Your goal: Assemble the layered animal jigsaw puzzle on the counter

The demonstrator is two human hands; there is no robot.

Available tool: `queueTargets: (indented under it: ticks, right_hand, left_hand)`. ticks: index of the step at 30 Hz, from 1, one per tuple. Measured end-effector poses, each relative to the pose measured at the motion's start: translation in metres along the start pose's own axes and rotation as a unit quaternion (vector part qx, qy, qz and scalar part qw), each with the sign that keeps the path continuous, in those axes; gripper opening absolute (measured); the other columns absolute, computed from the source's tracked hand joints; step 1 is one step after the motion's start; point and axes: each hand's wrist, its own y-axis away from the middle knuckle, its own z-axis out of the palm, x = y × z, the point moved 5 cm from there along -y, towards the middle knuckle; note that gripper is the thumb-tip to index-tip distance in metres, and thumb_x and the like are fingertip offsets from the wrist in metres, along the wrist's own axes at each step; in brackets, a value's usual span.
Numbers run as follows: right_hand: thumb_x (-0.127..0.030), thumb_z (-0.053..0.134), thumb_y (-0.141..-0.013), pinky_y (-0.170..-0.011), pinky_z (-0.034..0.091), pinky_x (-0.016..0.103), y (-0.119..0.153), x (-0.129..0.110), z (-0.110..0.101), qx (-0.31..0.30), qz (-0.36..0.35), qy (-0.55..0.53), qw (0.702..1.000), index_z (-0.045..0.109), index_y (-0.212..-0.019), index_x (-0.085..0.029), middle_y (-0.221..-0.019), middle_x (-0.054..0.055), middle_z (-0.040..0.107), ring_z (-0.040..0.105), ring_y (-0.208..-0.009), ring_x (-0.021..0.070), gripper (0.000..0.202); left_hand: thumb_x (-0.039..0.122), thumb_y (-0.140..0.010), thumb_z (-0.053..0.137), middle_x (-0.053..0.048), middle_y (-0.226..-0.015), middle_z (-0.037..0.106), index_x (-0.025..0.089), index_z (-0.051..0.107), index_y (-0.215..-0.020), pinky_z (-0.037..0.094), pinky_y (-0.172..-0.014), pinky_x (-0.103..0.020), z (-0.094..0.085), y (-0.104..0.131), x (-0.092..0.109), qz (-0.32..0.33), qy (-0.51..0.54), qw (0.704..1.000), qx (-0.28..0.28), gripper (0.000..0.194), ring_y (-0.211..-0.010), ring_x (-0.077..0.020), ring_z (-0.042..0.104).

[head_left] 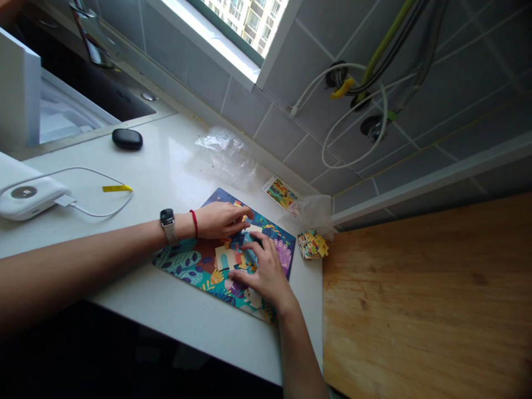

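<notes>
A colourful jigsaw puzzle [187, 263] lies flat on the white counter, with a cream patch and a few pieces showing near its middle. My left hand [218, 220], with a watch and a red bracelet at the wrist, rests over the puzzle's upper part with its fingers reaching forward and apart. Spread over the right middle of the puzzle is my right hand [266, 271], its fingertips touching down around the pieces there. A cream and teal puzzle piece [226, 258] shows between the hands. Whatever lies right under the fingers is hidden.
Stacked puzzle pieces [312, 245] sit right of the puzzle, near crumpled plastic [313, 213] and a picture card [280, 192]. Clear packaging [228, 152] lies behind. A black case [127, 139], a white power bank [35, 194] with cable, and a sink [103, 91] are leftward; a wooden surface [428, 299] is rightward.
</notes>
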Motion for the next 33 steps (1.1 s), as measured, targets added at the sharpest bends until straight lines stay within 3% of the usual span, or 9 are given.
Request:
queueTargets:
  ticks: [8,15,18,22,27,33]
  right_hand:
    - [-0.042,0.097,-0.075,-0.114,0.046,0.048,-0.001,-0.001,0.002,0.043,-0.023,-0.021,0.999,0.070,-0.082,-0.024,-0.139,0.009,0.062,0.057,-0.132,0.0305,0.034]
    - [-0.029,0.084,-0.089,-0.102,0.050,0.044,-0.002,-0.002,0.008,0.101,-0.047,-0.023,0.994,0.064,-0.060,-0.023,-0.125,0.008,0.069,0.062,-0.116,0.0269,0.035]
    - [-0.026,0.072,-0.095,-0.104,0.050,0.042,-0.002,0.002,0.004,0.103,-0.041,-0.059,0.992,0.070,-0.069,-0.024,-0.123,0.008,0.070,0.064,-0.117,0.0259,0.025]
    - [-0.022,0.062,-0.096,-0.103,0.053,0.039,-0.002,0.014,-0.009,0.129,-0.029,-0.113,0.985,0.074,-0.096,-0.023,-0.118,0.009,0.071,0.068,-0.114,0.0240,0.013]
    - [-0.017,0.067,-0.093,-0.107,0.051,0.042,-0.003,0.021,-0.010,0.099,-0.041,-0.080,0.991,0.076,-0.115,-0.024,-0.119,0.008,0.073,0.067,-0.115,0.0247,0.025]
    - [-0.023,0.079,-0.092,-0.111,0.049,0.046,-0.002,0.020,-0.003,0.064,-0.036,-0.046,0.996,0.082,-0.116,-0.029,-0.129,0.008,0.068,0.062,-0.122,0.0261,0.025]
  left_hand:
    - [0.041,-0.108,0.047,-0.005,-0.088,0.076,0.021,0.071,-0.105,0.040,-0.065,-0.029,-0.001,-0.001,0.001,0.021,0.005,1.000,-0.017,0.031,-0.075,-0.0205,0.069]
    - [0.059,-0.090,0.075,-0.003,-0.086,0.074,0.023,0.074,-0.098,0.039,-0.063,-0.027,0.004,0.001,0.000,0.057,0.032,0.993,-0.094,0.037,-0.079,-0.0193,0.067]
    - [0.061,-0.080,0.084,-0.002,-0.092,0.074,0.024,0.075,-0.103,0.039,-0.063,-0.027,0.004,0.002,0.001,0.071,0.023,0.992,-0.106,0.044,-0.081,-0.0193,0.067]
    - [0.061,-0.073,0.090,-0.003,-0.094,0.073,0.025,0.077,-0.106,0.041,-0.065,-0.027,0.003,0.002,0.004,0.083,0.008,0.991,-0.104,0.050,-0.084,-0.0207,0.068]
    - [0.059,-0.074,0.090,-0.003,-0.096,0.074,0.027,0.077,-0.114,0.040,-0.063,-0.028,0.006,0.001,0.003,0.072,-0.008,0.992,-0.101,0.053,-0.083,-0.0217,0.069]
    - [0.057,-0.074,0.091,-0.001,-0.083,0.073,0.025,0.076,-0.110,0.036,-0.061,-0.029,0.007,0.001,0.004,0.065,-0.013,0.990,-0.124,0.050,-0.082,-0.0220,0.068]
